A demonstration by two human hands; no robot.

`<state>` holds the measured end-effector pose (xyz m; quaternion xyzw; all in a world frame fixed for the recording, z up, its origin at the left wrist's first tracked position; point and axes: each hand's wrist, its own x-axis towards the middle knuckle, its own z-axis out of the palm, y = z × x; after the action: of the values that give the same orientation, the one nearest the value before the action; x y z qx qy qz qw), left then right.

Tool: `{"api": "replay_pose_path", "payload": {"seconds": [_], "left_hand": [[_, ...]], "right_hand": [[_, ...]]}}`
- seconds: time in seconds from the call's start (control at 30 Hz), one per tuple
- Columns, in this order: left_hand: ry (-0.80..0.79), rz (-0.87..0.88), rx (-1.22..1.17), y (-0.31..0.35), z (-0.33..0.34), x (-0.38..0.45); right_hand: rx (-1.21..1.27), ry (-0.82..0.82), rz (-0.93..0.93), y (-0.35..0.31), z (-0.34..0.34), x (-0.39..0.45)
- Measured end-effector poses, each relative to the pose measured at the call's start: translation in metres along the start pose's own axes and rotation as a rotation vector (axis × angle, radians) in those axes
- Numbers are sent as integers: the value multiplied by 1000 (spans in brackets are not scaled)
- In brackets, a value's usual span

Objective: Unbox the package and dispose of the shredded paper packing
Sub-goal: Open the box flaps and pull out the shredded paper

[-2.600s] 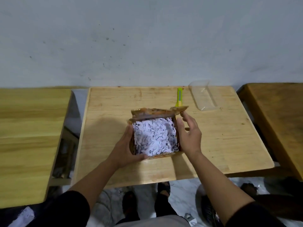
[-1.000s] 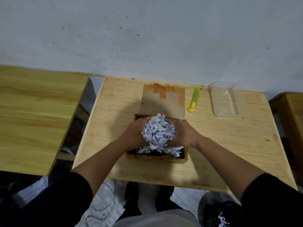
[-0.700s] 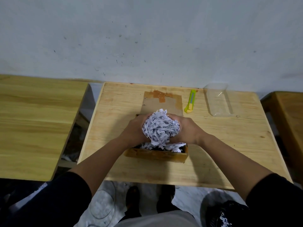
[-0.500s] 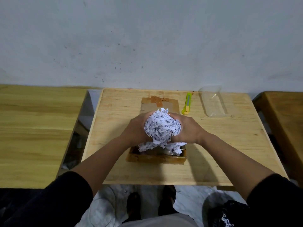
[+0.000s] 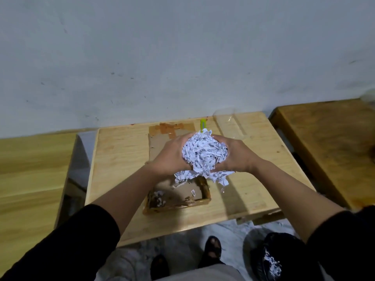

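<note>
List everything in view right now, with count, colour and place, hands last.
shredded paper: one wad, white with dark print, held above the box; a few scraps left in the box
box: one, brown cardboard, open, on the middle table, lid flap lying flat behind it
knife: one, yellow-green, far edge of the middle table, partly hidden by the wad
clear container: one, transparent, far right of the middle table
tables: three, light wood, side by side against the wall
bag: one, black, on the floor lower right, shreds inside
left hand: cups the wad's left side
right hand: cups the wad's right side
</note>
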<state>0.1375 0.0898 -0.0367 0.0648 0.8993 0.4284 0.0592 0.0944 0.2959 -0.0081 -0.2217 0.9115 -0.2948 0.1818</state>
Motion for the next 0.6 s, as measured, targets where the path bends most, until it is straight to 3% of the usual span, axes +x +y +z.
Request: {"api": "replay_pose_path", "payload": {"seconds": [0.33,0.6], "left_hand": [[-67,-20,-62,49,102,68],[11,-141,-96,49,200,96]], "right_hand": [[-7,-11,79,104,-57,-24],[3,-87,198,209,-38,-20]]}}
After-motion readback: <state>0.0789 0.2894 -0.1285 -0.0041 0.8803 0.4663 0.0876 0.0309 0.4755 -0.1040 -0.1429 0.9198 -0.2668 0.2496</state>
